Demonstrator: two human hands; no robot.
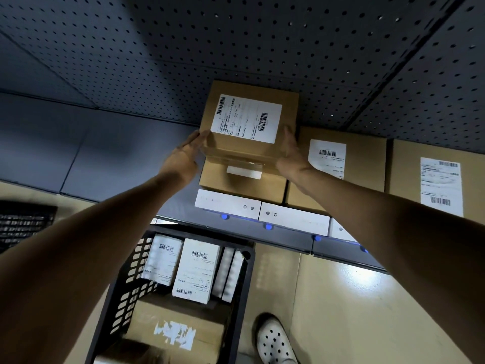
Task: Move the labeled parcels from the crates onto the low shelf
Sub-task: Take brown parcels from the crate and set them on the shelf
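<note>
A brown cardboard parcel (249,122) with a white barcode label sits on top of another brown parcel (242,183) on the low grey shelf (131,158). My left hand (187,151) presses flat against its left side. My right hand (291,151) presses against its right side, fingers straight. Below, a black plastic crate (242,282) on the floor holds white labeled parcels (196,269) standing upright and a brown box (178,327) lying flat.
Two more labeled brown parcels (341,164) (438,182) stand on the shelf to the right. White price-tag holders (227,203) line the shelf's front edge. A perforated back panel (262,48) rises behind. Another dark crate (23,222) is at far left. My white shoe (273,340) stands beside the crate.
</note>
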